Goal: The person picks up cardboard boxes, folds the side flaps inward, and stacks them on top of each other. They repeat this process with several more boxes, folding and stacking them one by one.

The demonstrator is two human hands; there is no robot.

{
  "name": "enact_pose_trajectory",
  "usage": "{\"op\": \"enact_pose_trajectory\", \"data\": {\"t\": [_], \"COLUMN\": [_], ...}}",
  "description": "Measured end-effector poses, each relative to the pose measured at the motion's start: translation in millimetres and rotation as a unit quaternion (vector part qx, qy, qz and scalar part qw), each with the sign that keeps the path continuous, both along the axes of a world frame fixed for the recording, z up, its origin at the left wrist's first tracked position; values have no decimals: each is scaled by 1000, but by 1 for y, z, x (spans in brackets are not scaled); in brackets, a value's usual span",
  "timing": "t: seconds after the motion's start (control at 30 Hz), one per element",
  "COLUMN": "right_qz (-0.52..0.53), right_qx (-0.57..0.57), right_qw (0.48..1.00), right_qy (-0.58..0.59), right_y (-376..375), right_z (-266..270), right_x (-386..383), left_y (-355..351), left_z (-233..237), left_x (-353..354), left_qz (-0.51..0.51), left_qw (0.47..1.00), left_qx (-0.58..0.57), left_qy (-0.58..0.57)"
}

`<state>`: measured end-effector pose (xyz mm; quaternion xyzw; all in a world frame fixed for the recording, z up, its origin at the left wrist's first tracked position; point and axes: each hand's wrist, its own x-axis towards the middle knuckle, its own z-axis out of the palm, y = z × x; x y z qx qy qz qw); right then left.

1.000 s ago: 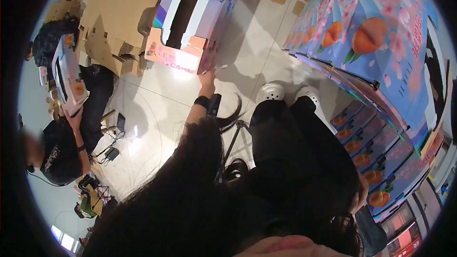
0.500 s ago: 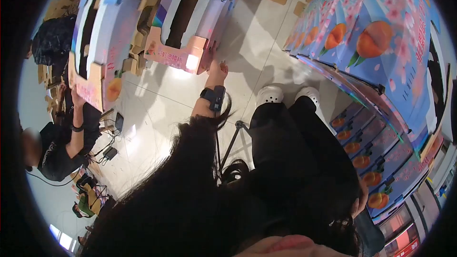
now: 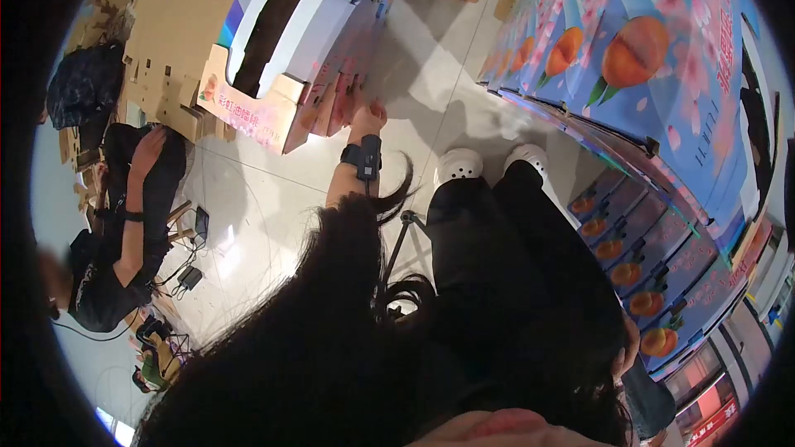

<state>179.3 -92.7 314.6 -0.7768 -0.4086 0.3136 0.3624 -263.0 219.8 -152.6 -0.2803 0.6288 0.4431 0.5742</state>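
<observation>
My left hand point(image 3: 367, 119), with a dark device strapped to the wrist, is at the lower right edges of several nested cardboard boxes point(image 3: 327, 93). Its fingers are bent against the box sides and partly hidden. The front box point(image 3: 251, 122) is blue and pink with peach pictures and a long cut-out opening. Low on the right, beside my dark-clothed thigh, my right hand point(image 3: 630, 349) shows only in part, and its fingers cannot be made out.
Tall stacks of blue peach boxes point(image 3: 633, 54) stand on the right. Flat brown cardboard point(image 3: 166, 41) lies at the upper left. A co-worker in black point(image 3: 103, 281) sits at the left, near cables on the floor. A tripod point(image 3: 407, 218) stands beside my legs.
The box the co-worker held at the left has left that hand, and the front box now sits further left, against the others. The co-worker's hand is raised and holds no box.
</observation>
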Motion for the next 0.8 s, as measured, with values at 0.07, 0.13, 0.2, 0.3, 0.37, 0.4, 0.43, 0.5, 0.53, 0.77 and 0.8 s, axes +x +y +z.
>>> {"op": "enact_pose_trajectory", "data": {"t": [0.07, 0.13, 0.2, 0.3, 0.37, 0.4, 0.43, 0.5, 0.53, 0.77, 0.8], "right_qz": [9, 26, 7, -8, -6, -2, 3, 13, 17, -4, 1], "right_qx": [-9, -33, -23, -45, -42, -27, -27, -41, -55, -50, -38], "right_qw": [1000, 999, 999, 998, 998, 999, 999, 998, 997, 998, 999], "right_qy": [-8, -28, -22, -40, -40, -28, -29, -44, -59, -33, -37], "right_y": [5, 17, 11, 19, 16, 10, 6, 26, 35, 62, 88], "right_z": [3, 13, 10, 17, 15, 8, 8, 19, 24, 57, 70], "right_x": [-3, -9, -6, -14, -12, -5, -2, -17, -24, -4, -16], "left_y": [13, 15, 17, 21, 25, 26, 28, 28, 26, 9, 6], "left_z": [53, 47, 47, 51, 56, 65, 74, 79, 76, 55, 56], "left_x": [17, 13, 12, 12, 11, 15, 23, 29, 31, 29, 31], "left_qz": [5, -17, -20, -9, -17, -9, 0, 12, 16, -46, -46], "left_qw": [1000, 1000, 998, 999, 999, 999, 999, 998, 998, 996, 996], "left_qx": [-16, 21, 42, 28, -11, -12, -12, -19, -25, -57, -67], "left_qy": [-3, -16, -29, -12, 48, 48, 49, 55, 59, 45, 43]}}
